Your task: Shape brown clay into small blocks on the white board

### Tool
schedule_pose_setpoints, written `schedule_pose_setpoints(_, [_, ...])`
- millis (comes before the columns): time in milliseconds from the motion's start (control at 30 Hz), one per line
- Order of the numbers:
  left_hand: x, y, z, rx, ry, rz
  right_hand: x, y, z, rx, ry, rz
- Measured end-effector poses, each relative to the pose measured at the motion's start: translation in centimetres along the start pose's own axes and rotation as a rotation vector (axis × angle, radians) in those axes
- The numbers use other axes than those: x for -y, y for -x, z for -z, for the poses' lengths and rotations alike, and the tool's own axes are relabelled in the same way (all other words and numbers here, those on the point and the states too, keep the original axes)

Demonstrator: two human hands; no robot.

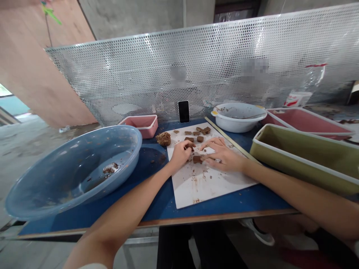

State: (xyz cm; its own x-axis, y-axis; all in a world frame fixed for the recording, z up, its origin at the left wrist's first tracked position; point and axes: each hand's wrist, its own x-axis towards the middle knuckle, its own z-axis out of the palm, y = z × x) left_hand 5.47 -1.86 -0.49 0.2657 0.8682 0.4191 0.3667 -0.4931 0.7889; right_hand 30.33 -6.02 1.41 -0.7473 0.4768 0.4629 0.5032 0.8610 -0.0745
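My left hand (181,155) is closed, thumb and fingers pinched round a small brown lump that looks like clay, over a white board (185,194). My right hand (220,155) lies low over the board with its fingers spread, the fingertips at the right end of a short brown clay block (197,159). Just beyond the hands are more brown clay pieces, among them a small block (200,139) and a heaped piece (206,130). A rough brown lump (163,139) sits at the board's far left corner. Crumbs are scattered over the board.
On the left stands a large blue basin (131,149), with a pink tub (151,129) behind it. A phone (184,111) leans against the perforated metal panel (126,82). To the right are a long stick (232,142), a white basin (235,123), a green planter (303,157) and a pink tray (308,121).
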Motion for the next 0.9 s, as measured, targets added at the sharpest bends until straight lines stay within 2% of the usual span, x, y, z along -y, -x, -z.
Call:
schedule_pose_setpoints(133, [0.34, -0.05, -0.08, 0.001, 0.006, 0.000, -0.32, 0.05, -0.26, 0.034, -0.033, 0.070])
schedule_pose_setpoints(267, [0.62, -0.12, -0.13, 0.002, 0.002, 0.000, -0.62, 0.09, -0.50, -0.017, -0.008, 0.030])
schedule_pose_setpoints(400, [0.64, -0.12, -0.13, 0.003, -0.005, -0.003, -0.57, 0.05, -0.41, -0.005, -0.039, 0.072])
schedule_pose_setpoints(633, [0.55, -0.06, -0.10, 0.004, -0.008, -0.005, -0.54, 0.03, -0.53, -0.052, -0.009, 0.002])
schedule_pose_setpoints(800, [0.65, -0.13, -0.14, 0.006, 0.010, 0.008, -0.12, -0.08, -0.55, 0.033, 0.023, 0.035])
schedule_pose_setpoints(900, [0.66, -0.16, -0.14, 0.011, 0.008, -0.002, 0.11, -0.16, -0.34, 0.012, 0.053, -0.007])
